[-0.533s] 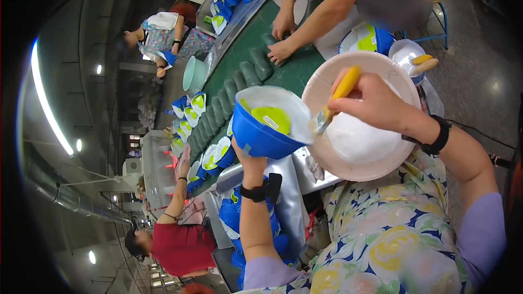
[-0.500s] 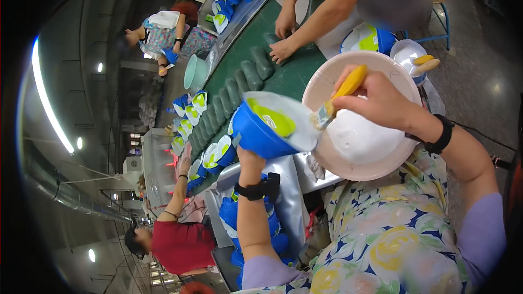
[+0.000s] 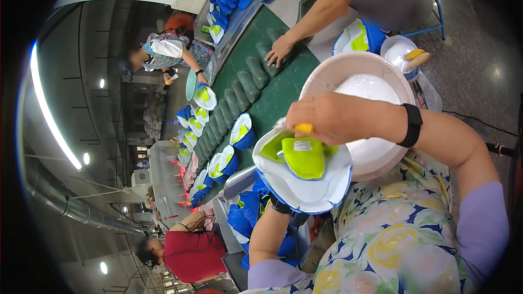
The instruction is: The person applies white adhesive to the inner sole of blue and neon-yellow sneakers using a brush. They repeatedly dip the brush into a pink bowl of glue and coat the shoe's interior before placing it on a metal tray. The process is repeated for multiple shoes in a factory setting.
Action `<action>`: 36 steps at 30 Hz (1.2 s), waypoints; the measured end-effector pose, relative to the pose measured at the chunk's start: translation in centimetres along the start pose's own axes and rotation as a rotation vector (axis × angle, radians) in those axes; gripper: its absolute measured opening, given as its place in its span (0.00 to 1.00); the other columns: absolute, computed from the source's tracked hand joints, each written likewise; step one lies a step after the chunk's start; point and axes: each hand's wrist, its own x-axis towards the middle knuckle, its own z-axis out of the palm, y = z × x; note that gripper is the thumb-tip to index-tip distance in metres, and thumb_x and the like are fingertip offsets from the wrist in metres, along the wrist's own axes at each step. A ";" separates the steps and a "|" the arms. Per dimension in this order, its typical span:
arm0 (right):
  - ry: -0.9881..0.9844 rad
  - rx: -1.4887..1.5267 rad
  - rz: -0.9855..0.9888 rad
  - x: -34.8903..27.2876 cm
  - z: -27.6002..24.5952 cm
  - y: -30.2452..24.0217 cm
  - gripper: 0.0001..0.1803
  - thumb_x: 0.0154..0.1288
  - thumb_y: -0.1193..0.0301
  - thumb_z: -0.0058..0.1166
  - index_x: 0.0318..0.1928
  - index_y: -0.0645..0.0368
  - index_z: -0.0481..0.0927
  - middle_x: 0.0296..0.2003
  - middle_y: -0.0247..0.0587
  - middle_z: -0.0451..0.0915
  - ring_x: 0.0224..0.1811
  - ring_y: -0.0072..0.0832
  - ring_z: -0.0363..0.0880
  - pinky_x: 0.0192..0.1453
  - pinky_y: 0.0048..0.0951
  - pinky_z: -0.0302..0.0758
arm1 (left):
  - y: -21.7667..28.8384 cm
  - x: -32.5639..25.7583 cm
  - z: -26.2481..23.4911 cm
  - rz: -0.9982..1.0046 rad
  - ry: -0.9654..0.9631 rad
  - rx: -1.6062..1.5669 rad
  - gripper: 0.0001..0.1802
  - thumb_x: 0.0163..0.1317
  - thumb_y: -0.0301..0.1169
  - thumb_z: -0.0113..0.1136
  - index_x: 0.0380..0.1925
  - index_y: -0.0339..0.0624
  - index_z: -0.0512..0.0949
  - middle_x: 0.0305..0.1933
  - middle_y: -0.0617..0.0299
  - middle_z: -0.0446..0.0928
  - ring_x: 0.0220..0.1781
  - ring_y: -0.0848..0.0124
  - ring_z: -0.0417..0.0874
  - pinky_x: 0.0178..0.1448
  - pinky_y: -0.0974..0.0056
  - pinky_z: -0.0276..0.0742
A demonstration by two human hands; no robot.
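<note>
My right hand (image 3: 338,117) is closed around a yellow-handled brush (image 3: 304,128), its wrist bent over the top of a shoe upper (image 3: 313,193). The brush's bristle end is mostly hidden at the upper's far left rim. This blue upper shows its white underside, with a lime-green lining piece at the opening. My left forearm (image 3: 269,231) rises behind the upper and bears it from below; the fingers of that hand are out of sight. Close by on the right, a large pale pink bowl (image 3: 321,76) contains white liquid (image 3: 370,84).
A green conveyor belt (image 3: 297,79) carries dark foot-shaped pieces (image 3: 237,95) and several blue-white uppers (image 3: 241,130). A co-worker's hand (image 3: 279,51) touches one dark piece. More uppers (image 3: 242,218) lie piled left of me. A small white pot (image 3: 396,49) with yellow-handled brushes stands beyond the bowl.
The upper has turned from its side to show its underside and come nearer me. My right hand has moved left with the brush, from over the bowl to the upper's far rim.
</note>
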 end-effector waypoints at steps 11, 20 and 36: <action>-0.187 0.065 0.561 -3.1 -2.7 1.0 0.11 0.63 0.70 0.65 0.42 0.60 0.78 0.37 0.50 0.84 0.42 0.48 0.84 0.47 0.39 0.78 | 2.0 0.6 -1.4 0.021 0.033 0.027 0.33 0.71 0.49 0.58 0.69 0.43 0.68 0.68 0.54 0.74 0.64 0.57 0.80 0.67 0.49 0.79; -0.036 -0.116 -0.045 -1.2 -0.8 0.6 0.10 0.64 0.76 0.60 0.43 0.56 0.74 0.32 0.48 0.78 0.35 0.51 0.81 0.38 0.45 0.76 | 2.5 0.7 -1.5 0.060 0.036 0.014 0.34 0.70 0.50 0.58 0.69 0.43 0.68 0.67 0.54 0.75 0.63 0.58 0.81 0.67 0.50 0.79; -0.077 -0.104 0.618 0.1 -0.1 1.4 0.13 0.62 0.72 0.65 0.42 0.64 0.77 0.29 0.54 0.82 0.32 0.46 0.84 0.37 0.40 0.77 | 4.4 1.7 -6.4 0.280 0.088 -0.069 0.35 0.73 0.52 0.52 0.72 0.45 0.64 0.68 0.54 0.74 0.65 0.56 0.79 0.68 0.47 0.78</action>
